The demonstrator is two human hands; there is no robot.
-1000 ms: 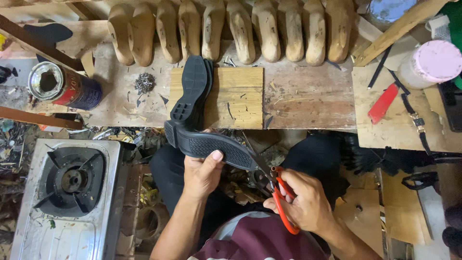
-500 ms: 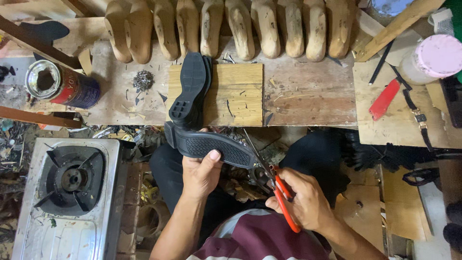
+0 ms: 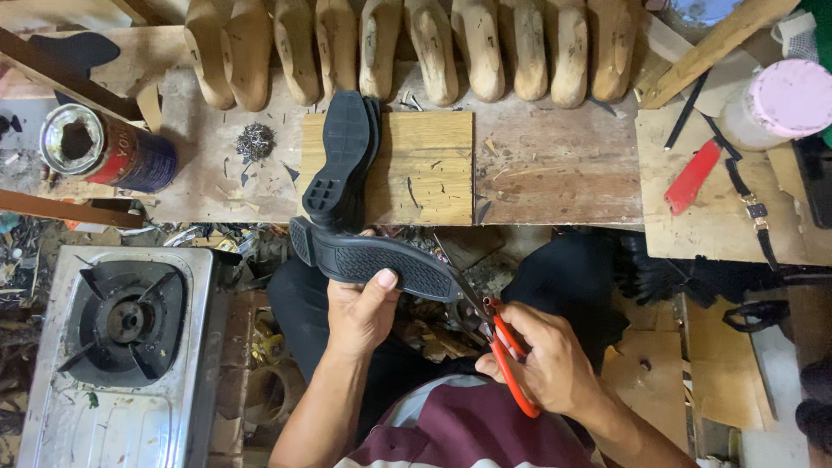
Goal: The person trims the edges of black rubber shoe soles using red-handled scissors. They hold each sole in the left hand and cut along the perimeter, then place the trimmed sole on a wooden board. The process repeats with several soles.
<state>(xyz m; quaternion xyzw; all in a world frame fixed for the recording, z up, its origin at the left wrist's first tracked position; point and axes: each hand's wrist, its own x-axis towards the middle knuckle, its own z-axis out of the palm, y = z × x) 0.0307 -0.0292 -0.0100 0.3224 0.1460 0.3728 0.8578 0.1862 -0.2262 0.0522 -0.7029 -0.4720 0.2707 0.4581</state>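
Observation:
My left hand (image 3: pixel 360 310) grips a black rubber shoe sole (image 3: pixel 373 258), held flat with its tread up, just in front of the workbench edge. My right hand (image 3: pixel 548 357) is closed on red-handled scissors (image 3: pixel 501 348), whose blades reach the sole's right tip. A stack of black soles (image 3: pixel 342 160) lies on a light wooden board (image 3: pixel 429 169) on the bench, just beyond the held sole.
A row of several wooden shoe lasts (image 3: pixel 407 48) lines the back of the bench. An open tin can (image 3: pixel 104 152) and a small pile of nails (image 3: pixel 255 140) sit at the left. A gas stove (image 3: pixel 117 334) stands lower left. A red tool (image 3: pixel 692 176) and pink-lidded container (image 3: pixel 784 100) are at the right.
The view has shifted slightly. The sole and scissors stay together at the sole's right tip; both hands have hardly moved.

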